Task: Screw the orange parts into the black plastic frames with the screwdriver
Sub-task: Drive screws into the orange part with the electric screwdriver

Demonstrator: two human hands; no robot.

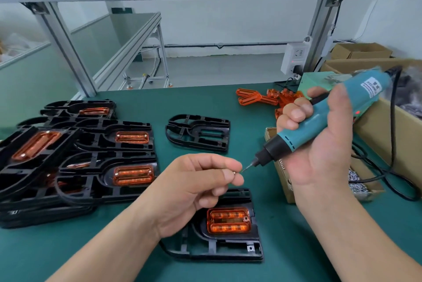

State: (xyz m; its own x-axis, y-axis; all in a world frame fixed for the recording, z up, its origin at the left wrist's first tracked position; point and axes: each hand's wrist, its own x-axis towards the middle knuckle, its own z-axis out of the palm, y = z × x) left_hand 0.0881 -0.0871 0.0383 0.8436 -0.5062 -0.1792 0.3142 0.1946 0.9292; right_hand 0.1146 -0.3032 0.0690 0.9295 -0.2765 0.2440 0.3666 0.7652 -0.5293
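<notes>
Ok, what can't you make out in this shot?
- Silver piece: head view, probably a screw; tiny, mostly covered by the left hand's fingertips.
- Near frame: left part hidden under the left hand and forearm.
- Screwdriver: rear end blurred, middle wrapped by the right hand.
- Frame stack: cut off by the left edge, count unclear.

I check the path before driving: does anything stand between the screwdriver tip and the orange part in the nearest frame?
Only the left hand, pinching a screw at the screwdriver tip, hangs above the frame; the orange part lies uncovered.
</notes>
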